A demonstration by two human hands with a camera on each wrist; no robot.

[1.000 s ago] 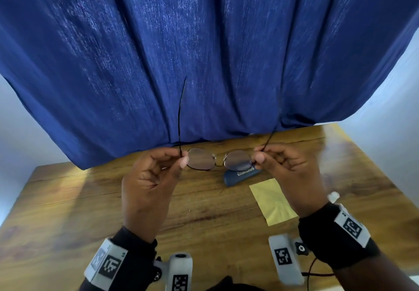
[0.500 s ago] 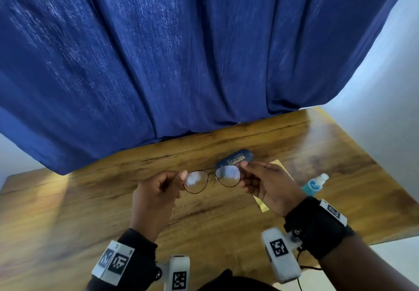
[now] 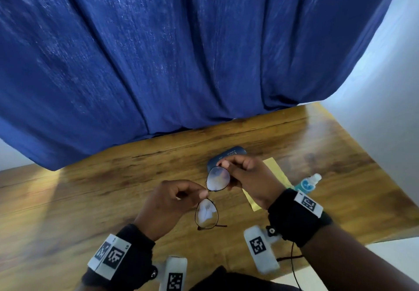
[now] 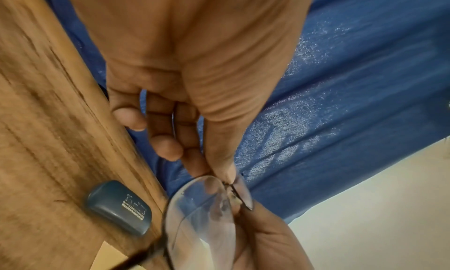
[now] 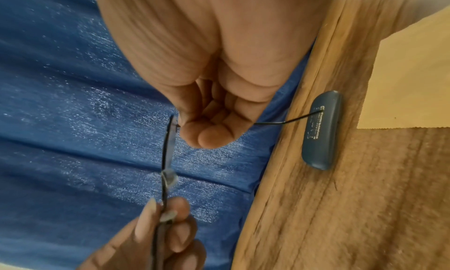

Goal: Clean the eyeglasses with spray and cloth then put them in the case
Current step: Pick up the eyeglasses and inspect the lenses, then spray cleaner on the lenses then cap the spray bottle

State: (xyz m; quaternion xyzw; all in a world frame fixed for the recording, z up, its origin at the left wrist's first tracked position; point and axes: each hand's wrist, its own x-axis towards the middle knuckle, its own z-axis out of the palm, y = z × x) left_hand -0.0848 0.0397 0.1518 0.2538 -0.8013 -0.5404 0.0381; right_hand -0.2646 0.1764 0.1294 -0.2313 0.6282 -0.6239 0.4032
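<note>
**Steady the frame before reaching for the spray**

Head view: both hands hold the eyeglasses point(image 3: 212, 197) in the air above the desk point(image 3: 90, 195), the frame turned so one lens sits nearer the person and the other farther away. The left hand point(image 3: 167, 207) pinches the frame at the bridge; the right hand point(image 3: 249, 177) pinches the outer edge of the far lens. The case point(image 3: 229, 154), shut, lies on the desk just beyond the hands, the yellow cloth point(image 3: 275, 170) beside it to the right, and the spray bottle point(image 3: 308, 184) further right, near the right wrist.

Left wrist view: the left thumb and fingers point(image 4: 168, 145) close on the thin metal at the bridge, off the glass. That looks like the grip to keep, since the lens point(image 4: 202, 216) shows smears.

Right wrist view: the right fingers point(image 5: 214, 135) curl round the hinge end, one temple arm point(image 5: 287, 120) sticking out toward the case. The likely good move is to let the left hand alone carry the frame, freeing the right for the bottle; I judge that squeezing thin wire risks bending it.
</note>
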